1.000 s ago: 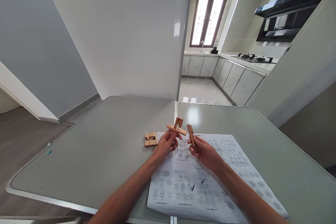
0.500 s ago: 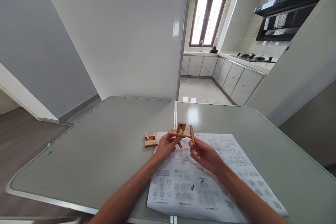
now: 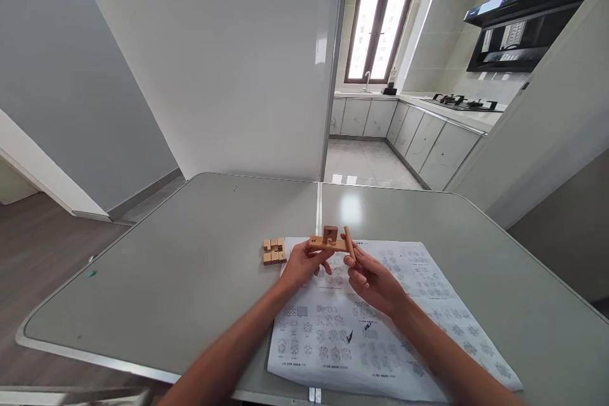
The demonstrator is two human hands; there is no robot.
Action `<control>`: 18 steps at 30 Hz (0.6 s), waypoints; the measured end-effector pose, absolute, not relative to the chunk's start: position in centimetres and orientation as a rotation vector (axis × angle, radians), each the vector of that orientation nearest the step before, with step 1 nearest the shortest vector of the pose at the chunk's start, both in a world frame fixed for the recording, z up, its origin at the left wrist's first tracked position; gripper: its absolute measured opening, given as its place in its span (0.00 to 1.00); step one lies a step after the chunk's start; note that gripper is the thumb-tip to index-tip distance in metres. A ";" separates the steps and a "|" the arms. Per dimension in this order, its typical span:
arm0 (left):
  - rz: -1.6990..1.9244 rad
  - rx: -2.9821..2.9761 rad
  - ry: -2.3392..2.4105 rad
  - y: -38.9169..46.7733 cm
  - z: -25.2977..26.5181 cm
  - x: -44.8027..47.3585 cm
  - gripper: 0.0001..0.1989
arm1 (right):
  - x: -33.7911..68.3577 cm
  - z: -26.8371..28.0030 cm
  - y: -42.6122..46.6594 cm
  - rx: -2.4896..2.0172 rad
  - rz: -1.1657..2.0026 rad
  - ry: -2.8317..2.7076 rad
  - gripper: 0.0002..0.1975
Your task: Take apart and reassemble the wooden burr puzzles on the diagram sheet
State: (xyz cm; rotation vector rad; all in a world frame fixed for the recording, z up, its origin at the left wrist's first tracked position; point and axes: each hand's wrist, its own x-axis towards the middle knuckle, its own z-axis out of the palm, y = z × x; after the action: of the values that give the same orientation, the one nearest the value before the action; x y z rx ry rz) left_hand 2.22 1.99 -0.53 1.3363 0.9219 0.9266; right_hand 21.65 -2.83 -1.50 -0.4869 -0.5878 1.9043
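My left hand (image 3: 304, 265) pinches the left part of a flat, numbered wooden puzzle piece (image 3: 314, 242), held level above the paper. A second wooden piece with a dark mark (image 3: 330, 234) stands upright across it. In my right hand (image 3: 373, 276) is a narrow wooden puzzle piece (image 3: 349, 242), gripped near its lower end and tilted. It meets or overlaps the right end of the flat piece; whether the two are joined I cannot tell. Beneath both hands lies a large printed instruction sheet (image 3: 333, 346) with rows of small diagrams and dark check marks.
More wooden puzzle pieces (image 3: 275, 252) lie grouped at the sheet's left edge. The grey table (image 3: 166, 292) has a metal seam down its middle. A small teal bit (image 3: 91, 273) rests near its left edge. Beyond stand a white wall (image 3: 238, 76) and a kitchen counter (image 3: 409, 99).
The flat piece and the upright one on it have turned slightly in my left hand. My right hand has moved very little, still holding the narrow piece. The view has shifted slightly.
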 end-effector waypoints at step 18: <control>0.837 1.380 0.920 1.7 0.0 2.1 0.23 | 21.3 -1.8 -3.2 -0.408 1.930 -0.502 0.30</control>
State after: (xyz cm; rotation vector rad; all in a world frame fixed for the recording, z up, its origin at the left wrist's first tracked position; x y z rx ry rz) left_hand 2.09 1.71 -0.03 1.3798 0.9203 0.8366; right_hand 21.26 -3.24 -1.80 -0.4084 -0.5023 1.9298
